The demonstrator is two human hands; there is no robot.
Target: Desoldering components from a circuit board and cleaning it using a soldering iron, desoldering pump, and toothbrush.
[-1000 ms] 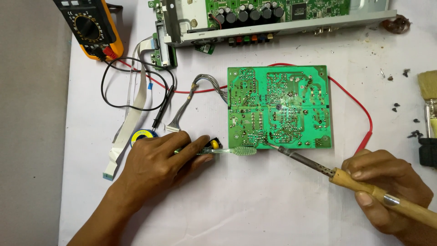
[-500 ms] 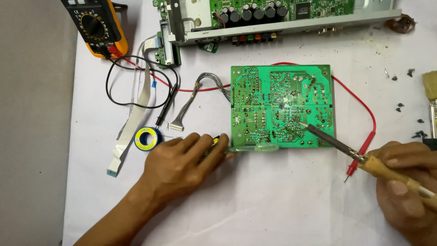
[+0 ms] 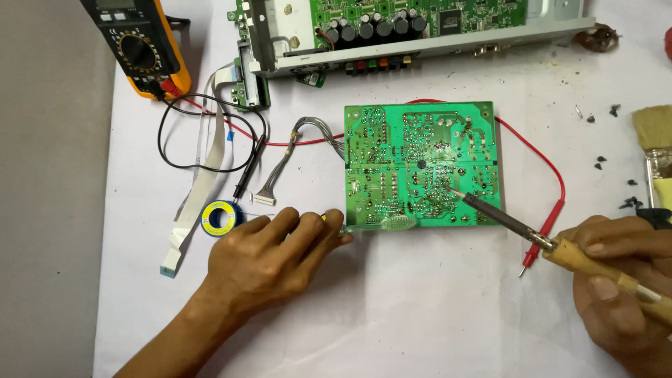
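A green circuit board (image 3: 392, 140) lies solder side up on the white table cover. My right hand (image 3: 623, 301) grips the wooden handle of a soldering iron (image 3: 504, 218), and its tip touches the board near the middle. My left hand (image 3: 269, 262) rests palm down at the board's lower left corner. Its fingers are curled over a small tool, of which only a yellow bit (image 3: 323, 218) shows between them. A clear ribbed piece (image 3: 395, 222) lies on the board's lower edge just past the fingertips.
A blue and yellow solder spool (image 3: 218, 217) sits left of my left hand. A yellow multimeter (image 3: 136, 45) with black and red leads stands at the top left; its red probe (image 3: 542, 241) lies by the iron. An open chassis (image 3: 420, 35), a ribbon cable (image 3: 203, 182) and a brush (image 3: 654, 140) surround the board.
The iron's tip has travelled from the board's lower edge up onto its middle. My right hand shifted right and my left hand slid slightly toward the board's corner.
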